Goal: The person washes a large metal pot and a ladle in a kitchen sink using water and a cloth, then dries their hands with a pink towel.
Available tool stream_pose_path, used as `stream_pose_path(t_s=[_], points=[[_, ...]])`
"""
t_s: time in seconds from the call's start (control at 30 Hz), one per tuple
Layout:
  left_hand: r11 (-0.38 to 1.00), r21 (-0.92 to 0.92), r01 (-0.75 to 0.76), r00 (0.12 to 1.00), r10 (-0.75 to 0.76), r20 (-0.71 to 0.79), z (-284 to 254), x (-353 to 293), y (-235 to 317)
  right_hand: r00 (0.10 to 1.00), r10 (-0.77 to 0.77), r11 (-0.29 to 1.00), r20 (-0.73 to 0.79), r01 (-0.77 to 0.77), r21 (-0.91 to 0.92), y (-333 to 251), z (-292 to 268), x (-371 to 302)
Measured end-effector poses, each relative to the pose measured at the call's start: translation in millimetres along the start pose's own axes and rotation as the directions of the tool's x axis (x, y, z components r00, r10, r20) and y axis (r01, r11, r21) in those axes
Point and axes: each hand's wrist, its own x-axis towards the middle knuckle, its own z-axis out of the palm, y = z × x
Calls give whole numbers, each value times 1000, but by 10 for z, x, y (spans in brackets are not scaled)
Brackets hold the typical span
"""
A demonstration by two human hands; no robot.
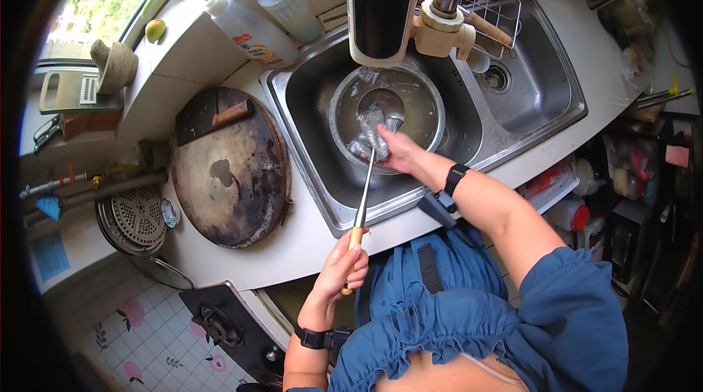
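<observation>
My left hand [344,264] is wrapped round the wooden grip of a long metal ladle [363,202]. The ladle's round bowl end reaches over a metal basin [441,117]. In my right hand [399,152] is a crumpled silvery grey scrubbing cloth [375,128], pressed against the ladle near its bowl and partly covering it. The basin sits in the large left bowl of a steel sink [461,117] and appears to hold cloudy water. Above it, a faucet with a white box-shaped attachment [383,15] lets water fall at the basin's far side.
Left of the sink lies a round, stained chopping board [234,180] with a cleaver [212,125] on it. Bottles [289,5] stand behind the sink. A wire rack [501,8] sits over the smaller right bowl. A gas stove [227,326] is at lower left.
</observation>
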Motion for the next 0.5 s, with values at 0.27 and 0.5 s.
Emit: stream_pose_path(t_s=[0.27,0.5], points=[[989,-73,-132,991,129,-44,91,259,-24,957,-286,884,53,284,-370,483,214,-291],[979,-72,-193,978,187,-90,83,474,-5,975,-195,888,102,220,-404,599,333,-640]])
